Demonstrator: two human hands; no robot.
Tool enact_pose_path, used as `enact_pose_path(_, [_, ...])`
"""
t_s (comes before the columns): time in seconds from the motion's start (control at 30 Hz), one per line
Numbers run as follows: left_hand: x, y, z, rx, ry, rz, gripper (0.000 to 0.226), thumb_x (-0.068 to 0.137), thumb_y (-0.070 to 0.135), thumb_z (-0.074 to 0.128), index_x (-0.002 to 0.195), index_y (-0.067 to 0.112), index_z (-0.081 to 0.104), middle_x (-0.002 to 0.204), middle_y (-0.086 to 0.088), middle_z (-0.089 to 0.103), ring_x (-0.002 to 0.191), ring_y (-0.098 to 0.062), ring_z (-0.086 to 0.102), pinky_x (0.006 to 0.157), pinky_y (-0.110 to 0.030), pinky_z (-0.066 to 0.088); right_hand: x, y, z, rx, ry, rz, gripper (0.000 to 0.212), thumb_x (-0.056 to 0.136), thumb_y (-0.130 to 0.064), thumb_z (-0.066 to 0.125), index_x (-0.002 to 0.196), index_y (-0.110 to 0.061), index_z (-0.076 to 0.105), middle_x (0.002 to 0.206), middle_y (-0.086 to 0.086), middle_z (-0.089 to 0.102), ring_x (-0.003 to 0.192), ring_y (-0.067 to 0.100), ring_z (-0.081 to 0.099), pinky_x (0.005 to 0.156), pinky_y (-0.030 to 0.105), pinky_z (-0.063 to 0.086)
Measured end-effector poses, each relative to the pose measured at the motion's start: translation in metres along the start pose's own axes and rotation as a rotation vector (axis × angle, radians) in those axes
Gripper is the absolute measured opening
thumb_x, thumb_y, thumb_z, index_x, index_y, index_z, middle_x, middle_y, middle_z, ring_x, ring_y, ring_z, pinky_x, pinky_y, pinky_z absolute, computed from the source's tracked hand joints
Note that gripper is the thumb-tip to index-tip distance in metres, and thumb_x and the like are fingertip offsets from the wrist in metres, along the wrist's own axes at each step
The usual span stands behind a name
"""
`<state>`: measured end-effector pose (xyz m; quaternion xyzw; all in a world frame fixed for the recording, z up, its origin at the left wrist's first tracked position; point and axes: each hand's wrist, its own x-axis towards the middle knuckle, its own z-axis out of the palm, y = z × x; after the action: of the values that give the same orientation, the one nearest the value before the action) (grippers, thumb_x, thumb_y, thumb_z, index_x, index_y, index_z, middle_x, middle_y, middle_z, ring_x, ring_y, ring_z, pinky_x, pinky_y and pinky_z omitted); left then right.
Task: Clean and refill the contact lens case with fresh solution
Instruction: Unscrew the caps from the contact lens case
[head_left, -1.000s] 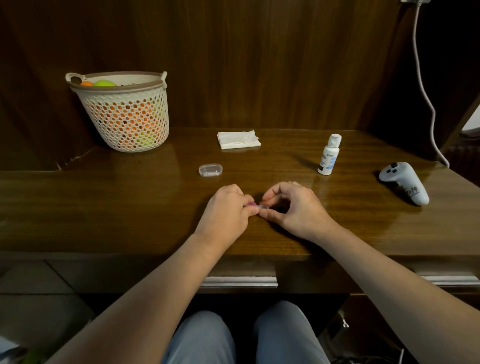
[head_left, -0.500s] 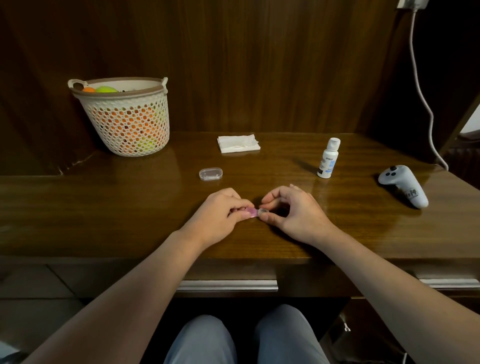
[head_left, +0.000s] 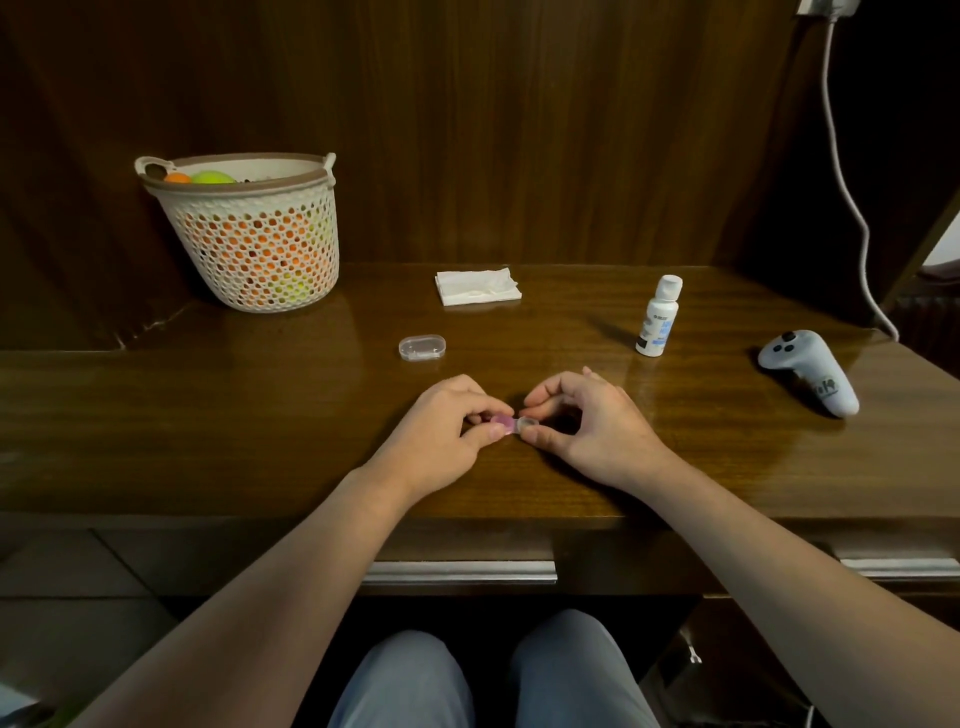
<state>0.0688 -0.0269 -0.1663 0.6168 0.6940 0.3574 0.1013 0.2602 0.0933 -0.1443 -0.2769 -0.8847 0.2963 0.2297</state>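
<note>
Pink-capped lens case (head_left: 511, 422) is being pinched between my left hand (head_left: 447, 426) and right hand (head_left: 587, 421), caps on, solution bottle (head_left: 658, 317) waiting beyond, untouched.

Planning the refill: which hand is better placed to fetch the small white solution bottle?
Probably the right hand. The small white solution bottle stands on the wooden table just beyond it, on its side. The left hand lies farther away and can keep pinching the small pink-and-clear contact lens case.
</note>
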Motion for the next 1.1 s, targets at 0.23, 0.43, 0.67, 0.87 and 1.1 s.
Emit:
enact_pose_path(0.23, [-0.001, 0.002, 0.003, 0.014, 0.115, -0.004, 0.018, 0.091, 0.039, 0.08, 0.109, 0.036, 0.081, 0.099, 0.02, 0.063, 0.092, -0.002, 0.062, 0.079, -0.025, 0.056, 0.0, 0.002, -0.001, 0.024, -0.006, -0.009, 0.024, 0.09, -0.036, 0.086, 0.106, -0.036, 0.068, 0.09, -0.018, 0.08, 0.102, -0.012, 0.068, 0.134, 0.045, 0.014])
enact_pose_path(0.43, [-0.003, 0.006, 0.002, 0.02, 0.129, 0.038, 0.018, 0.093, 0.042, 0.078, 0.107, 0.032, 0.083, 0.096, 0.016, 0.064, 0.088, -0.005, 0.062, 0.075, -0.033, 0.059, 0.0, -0.001, -0.001, 0.006, -0.008, -0.008, 0.024, 0.091, -0.034, 0.085, 0.103, -0.039, 0.065, 0.089, -0.017, 0.079, 0.1, -0.008, 0.07, 0.135, 0.047, 0.013])
enact_pose_path(0.67, [-0.003, 0.011, 0.008, 0.121, 0.183, -0.009, 0.023, 0.093, 0.045, 0.076, 0.111, 0.032, 0.082, 0.094, 0.02, 0.057, 0.086, -0.003, 0.057, 0.07, -0.017, 0.041, -0.001, 0.0, -0.002, 0.012, -0.011, -0.006, 0.024, 0.09, -0.035, 0.086, 0.106, -0.036, 0.068, 0.091, -0.018, 0.079, 0.1, -0.011, 0.069, 0.134, 0.047, 0.013])
enact_pose_path(0.87, [0.001, 0.005, -0.009, 0.046, -0.028, -0.006, 0.028, 0.097, 0.042, 0.071, 0.124, 0.036, 0.073, 0.107, 0.022, 0.058, 0.098, 0.006, 0.059, 0.075, -0.014, 0.047, 0.001, 0.002, -0.001, 0.019, -0.014, 0.002, 0.026, 0.089, -0.037, 0.086, 0.107, -0.038, 0.067, 0.092, -0.02, 0.08, 0.101, -0.014, 0.068, 0.133, 0.044, 0.013])
enact_pose_path(1.1, [0.01, 0.009, -0.012, 0.07, -0.128, 0.036, 0.022, 0.099, 0.03, 0.071, 0.119, 0.036, 0.076, 0.106, 0.02, 0.058, 0.098, -0.004, 0.059, 0.085, -0.022, 0.048, 0.001, 0.002, -0.002, 0.018, -0.012, -0.007, 0.025, 0.09, -0.039, 0.086, 0.107, -0.037, 0.067, 0.091, -0.02, 0.08, 0.101, -0.011, 0.069, 0.134, 0.044, 0.013])
